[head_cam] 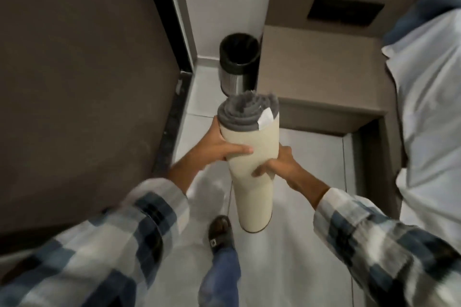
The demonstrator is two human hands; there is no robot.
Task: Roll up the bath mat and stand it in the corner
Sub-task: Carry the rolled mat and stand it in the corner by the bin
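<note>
We grip the rolled bath mat (252,172) upright, left hand (219,146) and right hand (277,166) wrapped around it; loosening risks unrolling near the bin (238,67).

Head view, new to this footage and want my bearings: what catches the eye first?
The rolled bath mat, cream outside with grey pile at its top end, is held upright mid-frame by the left hand and right hand. Beyond it, a black-lined metal bin stands in the corner beside a beige cabinet.

Rolled mat (252,169) upright between hands; bin (238,67) behind, in corner.
</note>
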